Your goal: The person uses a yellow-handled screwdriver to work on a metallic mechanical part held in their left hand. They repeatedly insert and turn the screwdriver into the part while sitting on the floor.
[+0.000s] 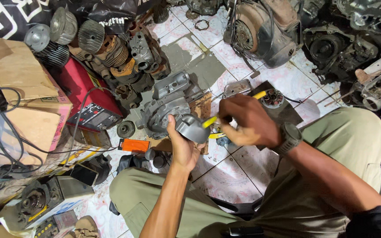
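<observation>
- Tiled workshop floor (237, 66), patterned white and pink, crowded with engine parts on every side; a seated person's knees in olive trousers frame the lower view.
- Grey metal part (193, 128), a small rounded casting, is held up over the floor between the knees, just in front of a larger grey engine case (166, 105).
- Left hand (181, 145) grips the part from below, fingers wrapped round it.
- Right hand (243, 121), a watch (290, 137) on its wrist, is closed round a yellow-handled tool (212, 120) whose tip meets the part; the working end is hidden and its kind cannot be told.
- Wooden board (201, 105) lies under the engine case; an orange box (135, 145) lies just left of the left hand.
- Cardboard box (20, 94) at far left stands with flaps open; its contents are not visible. A red case (82, 90) lies beside it.
- Finned cylinders (98, 42) are heaped at upper left, near a black banner cut off by the frame.
- Dark engine blocks (261, 31) at top and right run out of view; details there are hard to make out.
</observation>
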